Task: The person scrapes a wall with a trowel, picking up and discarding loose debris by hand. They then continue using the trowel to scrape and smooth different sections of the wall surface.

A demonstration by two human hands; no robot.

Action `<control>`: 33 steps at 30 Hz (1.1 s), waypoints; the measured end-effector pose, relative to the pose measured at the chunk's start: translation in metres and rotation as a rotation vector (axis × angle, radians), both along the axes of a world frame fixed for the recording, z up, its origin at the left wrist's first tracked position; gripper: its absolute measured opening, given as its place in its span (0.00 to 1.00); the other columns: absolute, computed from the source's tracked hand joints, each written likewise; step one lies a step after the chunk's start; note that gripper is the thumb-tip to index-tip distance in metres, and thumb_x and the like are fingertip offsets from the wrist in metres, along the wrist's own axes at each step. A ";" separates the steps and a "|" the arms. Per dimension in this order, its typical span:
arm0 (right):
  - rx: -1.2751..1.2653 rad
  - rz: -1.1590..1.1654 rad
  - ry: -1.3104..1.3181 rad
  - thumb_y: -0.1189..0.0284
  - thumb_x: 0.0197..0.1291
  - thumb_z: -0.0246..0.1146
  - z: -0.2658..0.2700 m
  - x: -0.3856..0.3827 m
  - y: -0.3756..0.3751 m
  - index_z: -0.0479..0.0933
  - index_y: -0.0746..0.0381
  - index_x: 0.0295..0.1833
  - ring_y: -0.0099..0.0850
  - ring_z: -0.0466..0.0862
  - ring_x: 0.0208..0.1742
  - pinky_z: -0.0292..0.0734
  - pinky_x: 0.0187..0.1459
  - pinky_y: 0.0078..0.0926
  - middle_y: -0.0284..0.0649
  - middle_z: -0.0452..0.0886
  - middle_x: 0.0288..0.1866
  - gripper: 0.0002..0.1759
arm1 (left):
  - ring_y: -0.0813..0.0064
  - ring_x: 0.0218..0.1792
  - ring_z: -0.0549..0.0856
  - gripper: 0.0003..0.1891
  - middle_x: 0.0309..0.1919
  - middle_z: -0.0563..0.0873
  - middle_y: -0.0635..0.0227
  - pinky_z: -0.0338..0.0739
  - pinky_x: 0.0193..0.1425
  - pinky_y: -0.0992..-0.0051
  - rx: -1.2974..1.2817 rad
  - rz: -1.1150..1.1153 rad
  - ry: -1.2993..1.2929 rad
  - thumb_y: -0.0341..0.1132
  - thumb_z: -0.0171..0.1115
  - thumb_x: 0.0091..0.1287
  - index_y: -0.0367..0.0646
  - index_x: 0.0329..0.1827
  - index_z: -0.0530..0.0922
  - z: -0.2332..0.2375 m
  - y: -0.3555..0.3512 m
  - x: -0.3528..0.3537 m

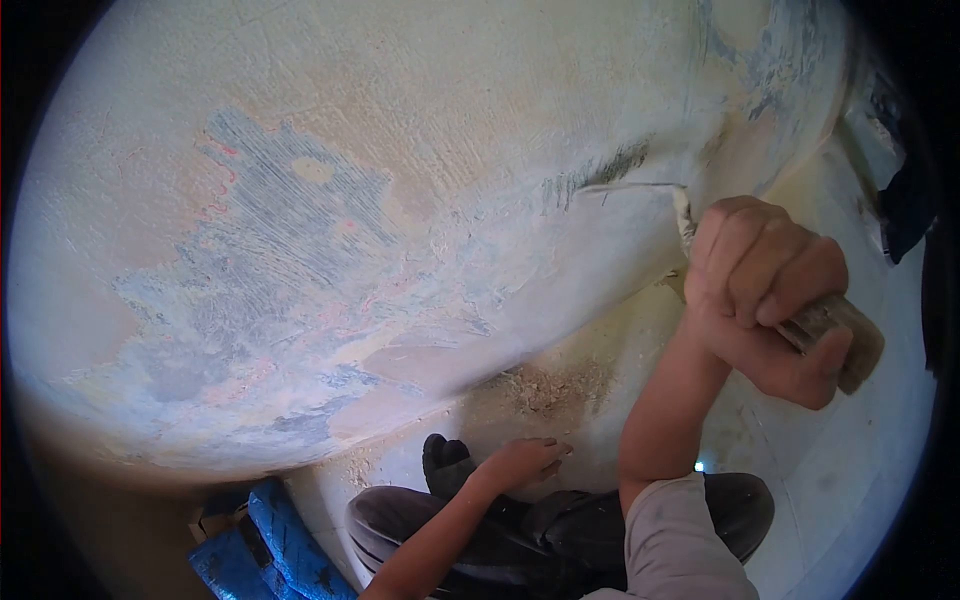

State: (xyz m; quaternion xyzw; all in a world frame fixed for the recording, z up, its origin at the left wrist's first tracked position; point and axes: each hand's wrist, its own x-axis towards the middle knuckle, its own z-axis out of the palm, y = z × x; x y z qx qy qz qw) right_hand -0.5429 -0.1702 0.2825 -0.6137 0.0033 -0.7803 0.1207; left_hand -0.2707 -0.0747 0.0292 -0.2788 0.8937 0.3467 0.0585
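My right hand [765,290] is closed around the worn handle of a trowel [682,205]. The handle's butt sticks out past my thumb, and the neck is crusted with pale material. Its thin blade, seen almost edge-on, lies at or very near the wall [480,120] beside a dark scraped patch [625,160]; contact cannot be made out. Lower down, my left hand [525,462] hangs over my bent legs, fingers stretched out and holding nothing. The wall surface is patchy, with grey-blue scratched areas, beige coating and thin reddish marks.
Crumbled debris [550,388] lies on the pale floor [745,440] along the foot of the wall. A blue bag or wrapping [290,535] sits at the lower left. Dark items [900,190] stand at the far right. My crossed legs [400,520] fill the bottom middle.
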 end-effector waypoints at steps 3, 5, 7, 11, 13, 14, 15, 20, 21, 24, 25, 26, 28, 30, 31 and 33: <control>-0.211 0.067 0.039 0.44 0.65 0.51 0.011 -0.004 0.018 0.65 0.50 0.27 0.17 0.60 0.14 0.56 0.20 0.18 0.28 0.64 0.15 0.23 | 0.52 0.51 0.86 0.18 0.50 0.85 0.56 0.81 0.56 0.56 0.033 0.005 -0.023 0.38 0.56 0.76 0.47 0.67 0.76 0.005 -0.001 -0.004; 0.067 -0.240 -0.345 0.44 0.65 0.51 0.001 0.022 0.038 0.65 0.50 0.27 0.17 0.61 0.14 0.56 0.20 0.19 0.27 0.65 0.16 0.23 | 0.51 0.51 0.86 0.18 0.50 0.85 0.55 0.81 0.56 0.56 0.028 -0.013 -0.044 0.38 0.56 0.76 0.47 0.67 0.76 0.010 -0.001 -0.004; 0.337 -0.554 -0.728 0.44 0.66 0.50 0.000 0.023 0.038 0.64 0.50 0.27 0.17 0.61 0.14 0.56 0.20 0.19 0.26 0.66 0.16 0.24 | 0.51 0.50 0.86 0.18 0.50 0.85 0.55 0.81 0.55 0.56 0.031 -0.018 -0.038 0.38 0.56 0.76 0.47 0.67 0.76 0.006 0.002 -0.003; -0.080 0.000 -0.011 0.47 0.68 0.51 -0.001 0.010 0.006 0.64 0.51 0.27 0.17 0.61 0.13 0.56 0.19 0.19 0.27 0.66 0.16 0.23 | 0.51 0.50 0.86 0.18 0.49 0.85 0.55 0.81 0.55 0.55 0.032 -0.002 -0.017 0.38 0.56 0.76 0.46 0.66 0.76 0.005 -0.001 -0.003; 0.067 -0.041 -0.080 0.48 0.70 0.51 -0.012 0.018 0.004 0.65 0.52 0.27 0.17 0.61 0.13 0.54 0.19 0.19 0.28 0.66 0.16 0.23 | 0.52 0.49 0.87 0.18 0.47 0.85 0.56 0.81 0.54 0.56 0.009 -0.004 0.001 0.37 0.57 0.74 0.46 0.65 0.77 0.007 0.003 -0.003; 0.064 -0.041 -0.085 0.48 0.70 0.51 -0.008 0.015 0.011 0.65 0.52 0.27 0.17 0.61 0.13 0.54 0.19 0.19 0.28 0.66 0.16 0.23 | 0.53 0.48 0.87 0.18 0.46 0.86 0.56 0.82 0.53 0.56 -0.032 -0.005 0.030 0.36 0.59 0.72 0.45 0.63 0.77 0.008 0.001 -0.004; -0.068 -0.004 -0.051 0.49 0.71 0.51 -0.001 0.007 0.022 0.65 0.53 0.27 0.18 0.61 0.13 0.53 0.19 0.20 0.28 0.66 0.16 0.23 | 0.53 0.48 0.87 0.18 0.46 0.86 0.56 0.82 0.53 0.56 -0.034 -0.002 0.028 0.36 0.59 0.72 0.45 0.63 0.77 0.009 -0.001 -0.003; 0.016 0.128 -0.181 0.48 0.71 0.50 -0.009 0.014 0.006 0.64 0.51 0.26 0.18 0.61 0.13 0.53 0.20 0.20 0.27 0.64 0.15 0.24 | 0.53 0.49 0.87 0.18 0.48 0.86 0.56 0.81 0.53 0.55 -0.032 0.007 0.025 0.36 0.59 0.72 0.45 0.63 0.78 0.006 0.002 -0.004; 0.007 0.130 -0.178 0.48 0.71 0.50 -0.004 0.011 0.012 0.64 0.51 0.26 0.18 0.61 0.13 0.53 0.20 0.20 0.27 0.64 0.15 0.24 | 0.53 0.49 0.87 0.18 0.48 0.86 0.56 0.81 0.53 0.55 -0.041 0.008 0.027 0.36 0.59 0.72 0.45 0.63 0.78 0.007 -0.001 -0.005; -0.132 0.022 -0.022 0.45 0.70 0.48 -0.007 0.001 0.021 0.63 0.51 0.26 0.18 0.61 0.13 0.54 0.20 0.19 0.28 0.65 0.16 0.25 | 0.52 0.49 0.87 0.18 0.48 0.86 0.56 0.82 0.54 0.55 -0.001 -0.010 0.013 0.37 0.60 0.71 0.44 0.63 0.78 0.011 0.004 -0.005; -0.123 0.020 -0.025 0.45 0.70 0.48 -0.017 0.007 0.015 0.63 0.51 0.26 0.18 0.61 0.13 0.54 0.20 0.19 0.28 0.65 0.16 0.25 | 0.52 0.49 0.87 0.18 0.48 0.86 0.56 0.82 0.53 0.56 -0.014 -0.010 0.004 0.37 0.59 0.72 0.44 0.63 0.78 0.010 0.005 -0.005; -0.035 0.048 -0.118 0.44 0.70 0.48 -0.022 0.016 0.009 0.63 0.51 0.26 0.18 0.62 0.13 0.55 0.20 0.19 0.27 0.65 0.16 0.26 | 0.52 0.49 0.87 0.18 0.48 0.86 0.56 0.82 0.53 0.56 -0.040 -0.014 -0.003 0.36 0.59 0.72 0.44 0.63 0.78 0.009 0.002 -0.006; 0.044 0.083 -0.205 0.44 0.69 0.48 -0.016 0.020 0.010 0.63 0.51 0.25 0.18 0.63 0.14 0.56 0.20 0.19 0.26 0.65 0.16 0.26 | 0.53 0.48 0.87 0.18 0.48 0.86 0.56 0.82 0.53 0.56 -0.035 -0.014 0.010 0.36 0.59 0.72 0.44 0.62 0.78 0.011 0.002 -0.006; -0.156 0.041 -0.072 0.46 0.69 0.52 -0.003 0.019 0.026 0.63 0.52 0.25 0.19 0.62 0.13 0.54 0.19 0.21 0.28 0.65 0.15 0.25 | 0.53 0.48 0.88 0.17 0.47 0.86 0.56 0.82 0.53 0.56 -0.023 -0.008 0.017 0.36 0.59 0.72 0.44 0.62 0.78 0.010 0.002 -0.005; -0.152 0.042 -0.078 0.46 0.69 0.52 -0.010 0.023 0.021 0.63 0.52 0.25 0.19 0.62 0.13 0.54 0.19 0.21 0.28 0.65 0.15 0.25 | 0.53 0.48 0.88 0.18 0.47 0.86 0.56 0.82 0.53 0.57 -0.036 -0.006 0.042 0.36 0.59 0.72 0.44 0.62 0.78 0.007 0.003 -0.003; 0.032 -0.028 -0.265 0.46 0.68 0.54 -0.025 0.030 0.006 0.63 0.53 0.26 0.19 0.61 0.12 0.53 0.18 0.20 0.28 0.64 0.15 0.25 | 0.53 0.48 0.88 0.18 0.47 0.86 0.57 0.82 0.53 0.57 -0.056 -0.013 0.064 0.36 0.59 0.72 0.44 0.63 0.78 0.006 0.004 -0.002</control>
